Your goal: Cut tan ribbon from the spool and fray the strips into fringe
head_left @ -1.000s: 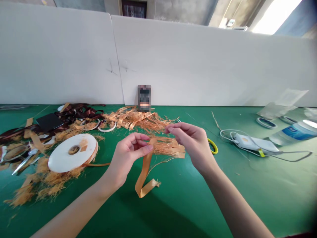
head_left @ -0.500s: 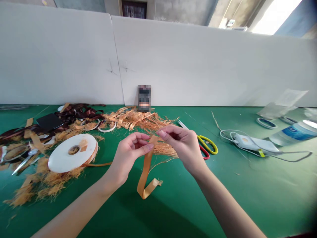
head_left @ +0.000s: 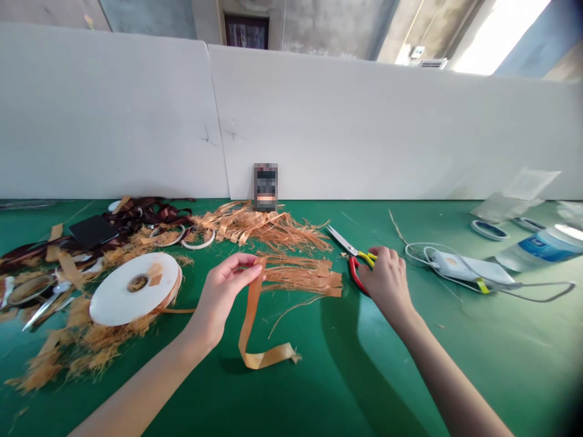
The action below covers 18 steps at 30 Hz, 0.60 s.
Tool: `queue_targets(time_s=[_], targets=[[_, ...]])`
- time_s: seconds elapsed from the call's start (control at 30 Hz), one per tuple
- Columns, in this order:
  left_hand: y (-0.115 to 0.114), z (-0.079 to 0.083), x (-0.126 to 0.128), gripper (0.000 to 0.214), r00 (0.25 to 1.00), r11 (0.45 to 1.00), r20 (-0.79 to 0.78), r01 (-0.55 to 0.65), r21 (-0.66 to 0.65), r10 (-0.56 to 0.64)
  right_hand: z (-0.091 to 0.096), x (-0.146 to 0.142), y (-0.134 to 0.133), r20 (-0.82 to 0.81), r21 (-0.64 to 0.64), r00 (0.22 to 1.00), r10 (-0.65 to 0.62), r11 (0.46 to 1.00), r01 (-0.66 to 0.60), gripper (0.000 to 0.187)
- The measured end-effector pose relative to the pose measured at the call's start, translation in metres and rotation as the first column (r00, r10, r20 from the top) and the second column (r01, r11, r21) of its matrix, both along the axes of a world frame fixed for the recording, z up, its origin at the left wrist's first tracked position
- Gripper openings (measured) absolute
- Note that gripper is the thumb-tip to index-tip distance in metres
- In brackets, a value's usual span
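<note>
left hand [head_left: 223, 291] pinches the top of a gold satin ribbon [head_left: 249, 325] between thumb and fingers, ribbon hanging down, its loose end curled on the green table [head_left: 501, 370]. right hand [head_left: 385, 276] closed on the yellow and red handles of scissors [head_left: 351, 256], blades pointing up-left on the table. just left of the scissors lies a frayed ribbon bundle [head_left: 303, 278], its end near the ribbon held in the left hand but not clearly joined. left of the left hand, a white spool [head_left: 133, 297] lies flat with ribbon trailing off it, sitting in loose orange fibers [head_left: 82, 346]. farther left: brown ribbon [head_left: 150, 212], a black pad [head_left: 93, 232], 2nd scissors [head_left: 48, 306]. more frayed strips [head_left: 248, 224] lie ahead. right side: white charger [head_left: 464, 267] with cable, water bottle [head_left: 542, 249], tape rings [head_left: 489, 229], clear plastic bag [head_left: 514, 200]. blurred card [head_left: 265, 187] stands against the white partition [head_left: 113, 109] at the table's far edge. above it, concrete walls [head_left: 332, 30], a dark window [head_left: 246, 30], bright opening [head_left: 496, 36] top right.
</note>
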<state>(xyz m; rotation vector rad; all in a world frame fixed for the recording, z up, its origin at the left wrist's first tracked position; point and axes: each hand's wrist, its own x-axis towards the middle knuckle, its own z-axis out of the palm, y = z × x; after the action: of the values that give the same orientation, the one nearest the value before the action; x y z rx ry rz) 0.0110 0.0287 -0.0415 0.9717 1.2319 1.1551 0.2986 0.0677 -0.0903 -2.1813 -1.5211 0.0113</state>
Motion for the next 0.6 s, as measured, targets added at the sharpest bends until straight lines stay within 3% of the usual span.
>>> queue_targets(time_s=[0.13, 0.33, 0.47, 0.6], targets=[[0.001, -0.004, -0.005, 0.014, 1.0, 1.0, 0.006, -0.006, 0.013, 0.006, -0.02, 0.043, 0.009, 0.058, -0.287, 0.998, -0.039, 0.956, 0.054, 0.035], [0.002, -0.007, -0.004, 0.015, 1.0, 1.0, -0.007, 0.009, 0.018, -0.009, -0.02, 0.068, 0.027, 0.018, -0.572, 0.999, 0.037, 0.82, -0.02, 0.032], [0.002, -0.005, -0.004, 0.015, 0.999, 1.0, -0.045, 0.002, 0.016, -0.002, -0.022, 0.076, 0.027, -0.018, -0.614, 0.999, 0.04, 0.788, -0.043, 0.032], [0.005, -0.01, -0.004, 0.022, 1.0, 0.997, 0.015, 0.018, 0.079, -0.019, -0.024, 0.08, 0.015, -0.026, -0.537, 1.0, -0.014, 0.843, -0.002, 0.03]])
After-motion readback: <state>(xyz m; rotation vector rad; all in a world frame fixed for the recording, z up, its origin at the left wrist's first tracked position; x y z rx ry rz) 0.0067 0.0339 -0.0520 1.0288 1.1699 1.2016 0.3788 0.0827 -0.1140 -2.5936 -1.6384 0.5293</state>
